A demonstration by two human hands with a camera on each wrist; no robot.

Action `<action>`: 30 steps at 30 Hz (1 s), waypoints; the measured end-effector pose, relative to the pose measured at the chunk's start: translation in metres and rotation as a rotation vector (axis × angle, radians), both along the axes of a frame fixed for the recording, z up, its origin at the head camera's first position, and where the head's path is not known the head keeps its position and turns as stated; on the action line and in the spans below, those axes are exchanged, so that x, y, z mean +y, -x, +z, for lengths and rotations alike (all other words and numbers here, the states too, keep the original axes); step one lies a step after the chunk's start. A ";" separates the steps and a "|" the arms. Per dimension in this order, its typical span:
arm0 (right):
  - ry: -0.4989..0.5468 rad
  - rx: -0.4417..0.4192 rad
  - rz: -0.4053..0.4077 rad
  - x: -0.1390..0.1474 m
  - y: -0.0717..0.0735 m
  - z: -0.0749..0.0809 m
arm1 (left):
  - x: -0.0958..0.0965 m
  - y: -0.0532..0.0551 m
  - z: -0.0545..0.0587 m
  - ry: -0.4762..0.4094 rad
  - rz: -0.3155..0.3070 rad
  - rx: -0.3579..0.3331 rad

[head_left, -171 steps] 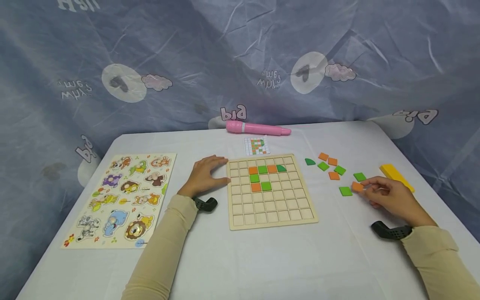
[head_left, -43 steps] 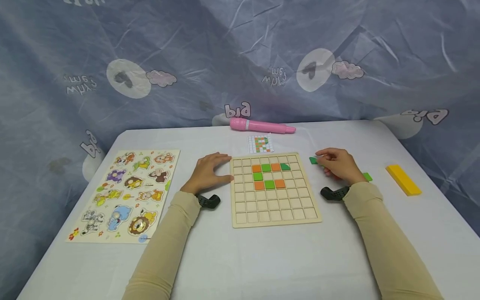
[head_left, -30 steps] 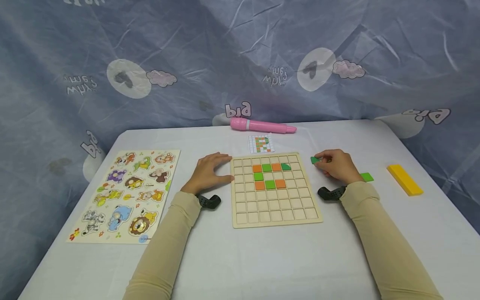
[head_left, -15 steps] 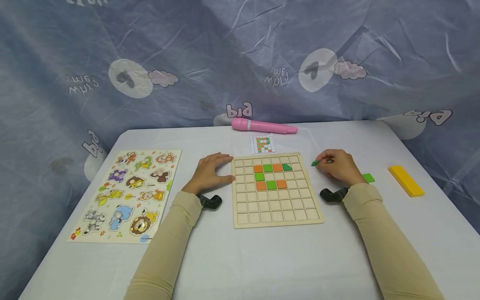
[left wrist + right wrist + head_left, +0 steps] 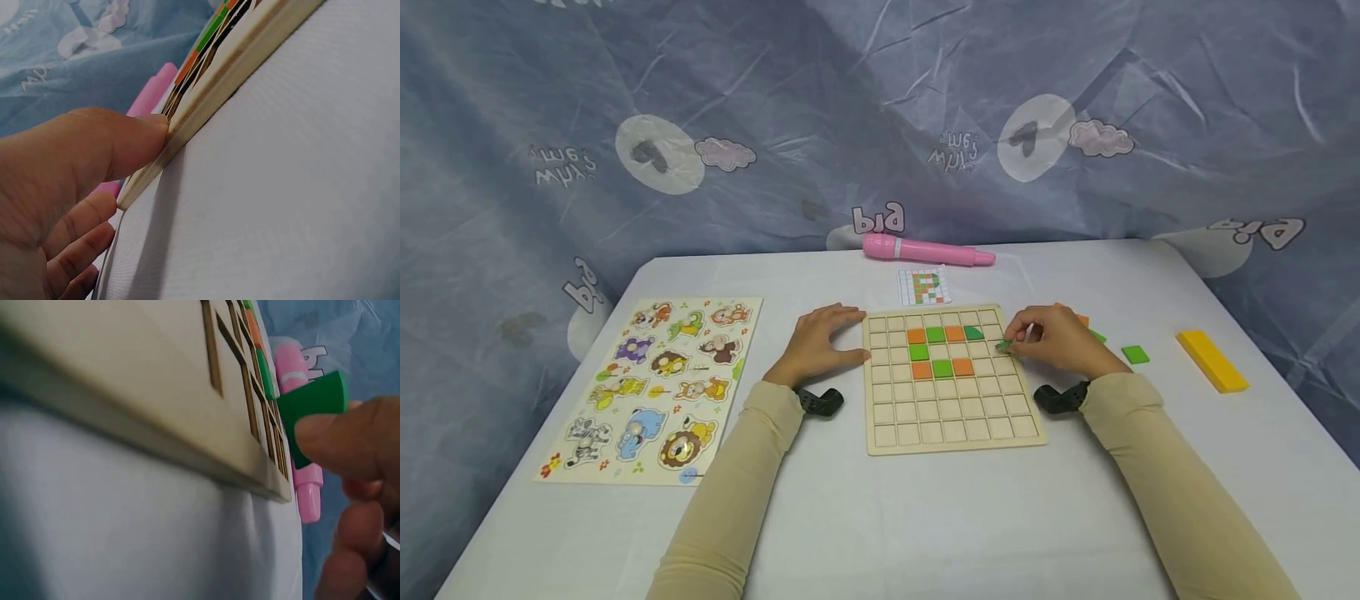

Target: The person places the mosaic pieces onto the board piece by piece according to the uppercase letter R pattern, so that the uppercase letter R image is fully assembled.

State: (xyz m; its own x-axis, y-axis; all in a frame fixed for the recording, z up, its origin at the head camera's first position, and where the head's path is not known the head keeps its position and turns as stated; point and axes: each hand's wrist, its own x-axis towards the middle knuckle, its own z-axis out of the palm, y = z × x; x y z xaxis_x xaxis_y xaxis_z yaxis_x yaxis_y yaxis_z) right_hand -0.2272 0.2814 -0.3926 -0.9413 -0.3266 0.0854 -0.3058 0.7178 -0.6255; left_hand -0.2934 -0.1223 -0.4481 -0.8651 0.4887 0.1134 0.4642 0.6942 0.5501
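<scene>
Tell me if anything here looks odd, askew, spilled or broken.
Nothing looks spilled or broken. What stands out is the backdrop cloth: its lettering appears flipped, so it doesn't read normally. The tiles on the wooden board seem seated in their squares, and the right hand pinches a green piece.

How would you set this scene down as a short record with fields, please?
Board: wooden grid board on a white tablecloth
Placed tiles: four orange squares, three green squares, one green quarter-circle
Left grip: left hand touching the board's left edge
Right grip: right hand pinching another green quarter-circle tile by the board's right edge
Loose tiles: one green square tile in plain view; others partly hidden behind the right hand
Beyond board: pattern card, pink pen-shaped object
Far left: animal puzzle
Far right: yellow block
</scene>
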 end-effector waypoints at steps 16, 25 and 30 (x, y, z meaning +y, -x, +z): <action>0.007 -0.042 0.190 -0.026 -0.005 0.001 | -0.001 0.000 0.001 -0.001 0.000 -0.003; -0.029 -0.137 0.254 -0.028 -0.006 0.004 | -0.001 0.001 0.001 0.012 -0.001 0.008; -0.024 -0.179 0.259 -0.027 -0.009 0.007 | -0.001 0.002 0.000 0.011 0.001 0.007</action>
